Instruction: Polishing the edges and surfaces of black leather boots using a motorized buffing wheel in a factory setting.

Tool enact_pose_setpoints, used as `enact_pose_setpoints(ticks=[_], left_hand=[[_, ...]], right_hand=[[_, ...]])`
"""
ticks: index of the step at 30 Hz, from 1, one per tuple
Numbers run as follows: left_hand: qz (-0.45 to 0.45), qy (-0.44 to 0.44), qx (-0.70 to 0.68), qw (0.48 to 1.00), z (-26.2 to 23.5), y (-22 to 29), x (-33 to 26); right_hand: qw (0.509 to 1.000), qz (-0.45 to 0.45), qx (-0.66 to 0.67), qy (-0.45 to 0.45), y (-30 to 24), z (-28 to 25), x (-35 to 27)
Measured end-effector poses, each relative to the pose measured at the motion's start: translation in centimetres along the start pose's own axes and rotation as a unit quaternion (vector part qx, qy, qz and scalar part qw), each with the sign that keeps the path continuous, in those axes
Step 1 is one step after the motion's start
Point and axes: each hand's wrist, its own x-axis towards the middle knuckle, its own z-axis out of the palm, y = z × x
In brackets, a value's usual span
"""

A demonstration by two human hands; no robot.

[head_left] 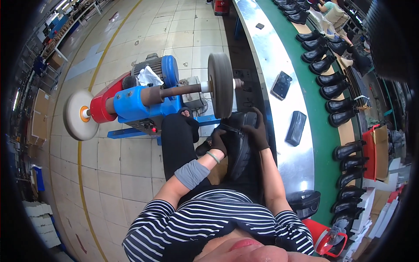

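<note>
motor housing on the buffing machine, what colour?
Blue motor housing, with a red section toward the white wheel. Head view shows it best.

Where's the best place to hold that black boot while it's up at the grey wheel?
Probably as now: left hand and right hand on opposite sides of the black boot, coming from below, fingers away from the grey wheel above its far end.

Two buffing wheels, one phone

glossy black leather boot, dark cloth gloves, matt grey buffing wheel, shiny metal bench.
</note>
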Motion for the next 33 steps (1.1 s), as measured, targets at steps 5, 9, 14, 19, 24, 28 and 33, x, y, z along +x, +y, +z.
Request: enact_pose_setpoints(ticks=[5, 9, 14, 19, 24, 28, 33], left_hand=[[0.235, 0.061, 0.264, 0.933, -3.2, 2.2, 5.6], [0.027, -0.160, 0.188, 0.969, 1.2, 2.4, 5.1], [-0.007, -0.182, 0.115, 0.977, 0.2, 2.9, 4.8], [0.117, -0.161, 0.408, 0.891, -2.5, 1.5, 8.1], [0.232, -0.123, 0.658, 0.706, -5.4, 1.7, 10.1], [0.252, -0.160, 0.872, 0.388, -0.2, 0.8, 7.5], [0.336, -0.107, 0.833, 0.426, -1.7, 1.4, 9.1]], right_hand=[[0.923, -0.188, -0.332, 0.055, -3.2, 6.0, -1.8], [0.919, -0.174, -0.343, 0.080, -3.5, 7.2, -1.6], [0.876, -0.200, -0.438, 0.006, -5.0, 9.4, -1.6], [0.827, -0.281, -0.485, -0.030, -3.4, 8.9, -2.7], [0.714, -0.245, -0.649, -0.093, -5.6, 5.5, -8.5], [0.659, -0.278, -0.697, 0.048, 0.3, -1.1, -7.8], [0.695, -0.337, -0.634, 0.041, 1.2, -2.8, -3.3]])
